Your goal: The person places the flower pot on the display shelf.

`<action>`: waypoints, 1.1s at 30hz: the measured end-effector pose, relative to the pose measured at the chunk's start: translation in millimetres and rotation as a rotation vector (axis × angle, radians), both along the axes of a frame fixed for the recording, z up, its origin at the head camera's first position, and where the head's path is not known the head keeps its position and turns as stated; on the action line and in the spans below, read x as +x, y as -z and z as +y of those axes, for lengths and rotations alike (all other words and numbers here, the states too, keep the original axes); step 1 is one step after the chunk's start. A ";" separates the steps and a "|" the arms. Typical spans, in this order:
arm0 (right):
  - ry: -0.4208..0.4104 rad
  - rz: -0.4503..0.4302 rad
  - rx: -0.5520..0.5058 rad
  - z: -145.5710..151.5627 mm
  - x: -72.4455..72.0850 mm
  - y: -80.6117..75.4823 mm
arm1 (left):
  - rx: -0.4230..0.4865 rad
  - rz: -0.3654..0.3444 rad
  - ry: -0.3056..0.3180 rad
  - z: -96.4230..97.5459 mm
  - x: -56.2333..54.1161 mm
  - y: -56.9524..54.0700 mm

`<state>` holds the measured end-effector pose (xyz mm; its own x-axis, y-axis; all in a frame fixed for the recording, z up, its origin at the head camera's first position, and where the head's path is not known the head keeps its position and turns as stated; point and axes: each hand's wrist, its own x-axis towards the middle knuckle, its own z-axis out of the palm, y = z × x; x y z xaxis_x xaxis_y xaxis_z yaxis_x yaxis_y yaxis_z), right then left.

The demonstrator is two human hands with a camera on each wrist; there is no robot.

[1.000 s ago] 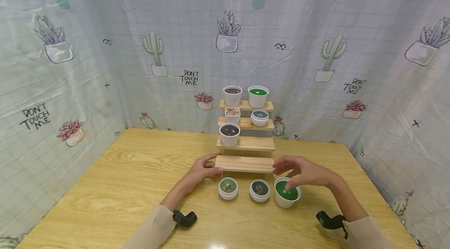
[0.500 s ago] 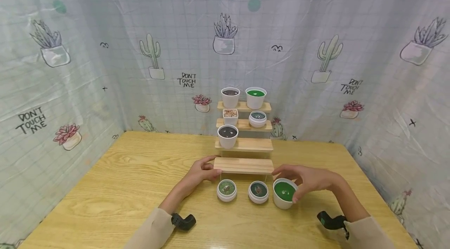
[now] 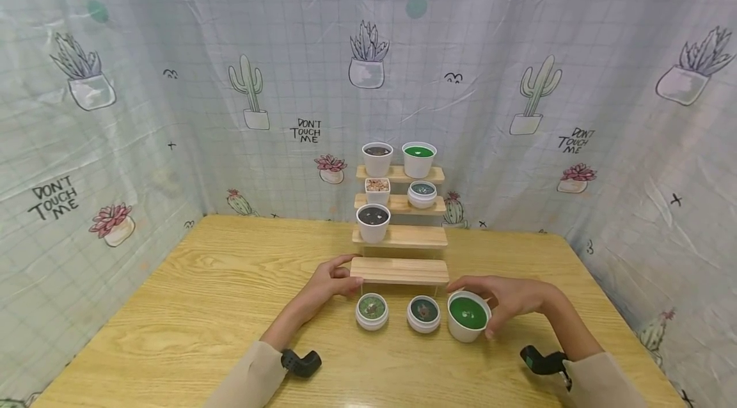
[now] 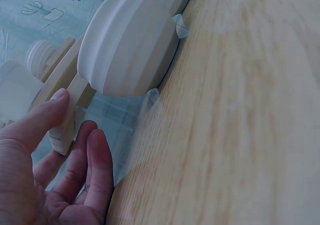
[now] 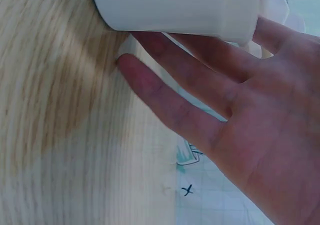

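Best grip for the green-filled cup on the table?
I'd likely grip the cup round its wall below the rim, from the right: it stands upright, tapers downward, and a low jar crowds its left. Right hand is on that side.

Yellow wood-grain tabletop [image 3: 242,267], enclosed on three sides by pale grey-blue fabric curtains [image 3: 311,31]
Green potted cacti [image 3: 251,93], pink succulents [image 3: 331,166] and black "DON'T TOUCH ME" lettering [image 3: 306,132] are printed across.

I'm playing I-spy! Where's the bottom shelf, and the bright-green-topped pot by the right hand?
Bottom shelf [image 3: 399,270]: head view, on its flat top.
Green-topped pot [image 3: 466,320]: head view, on its green top.
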<state>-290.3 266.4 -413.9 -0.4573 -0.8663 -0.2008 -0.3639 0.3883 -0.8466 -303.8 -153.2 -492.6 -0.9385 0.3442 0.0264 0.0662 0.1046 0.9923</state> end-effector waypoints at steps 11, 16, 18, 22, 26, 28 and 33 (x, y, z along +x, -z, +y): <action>-0.040 -0.021 -0.064 2.0 -6.0 9.2 | 0.001 0.005 0.017 0.4 -0.3 -2.6; -0.053 -0.034 -0.085 3.2 -8.4 15.0 | 0.000 0.009 0.020 -0.6 -0.5 -0.9; -0.050 -0.058 -0.082 4.3 -9.4 16.5 | 0.001 0.008 0.017 -0.7 -0.5 -0.4; -0.027 -0.090 -0.052 6.6 -10.6 17.9 | 0.003 0.008 0.017 0.4 -1.3 -0.2; -0.021 -0.088 -0.046 6.4 -10.5 17.7 | 0.005 0.010 0.014 0.4 -1.5 -0.4; -0.031 -0.091 -0.061 5.4 -10.6 18.0 | 0.003 0.010 0.011 0.2 -1.6 -0.3; -0.060 -0.086 -0.097 3.4 -11.2 19.3 | -0.004 0.005 0.007 -1.0 -2.2 0.5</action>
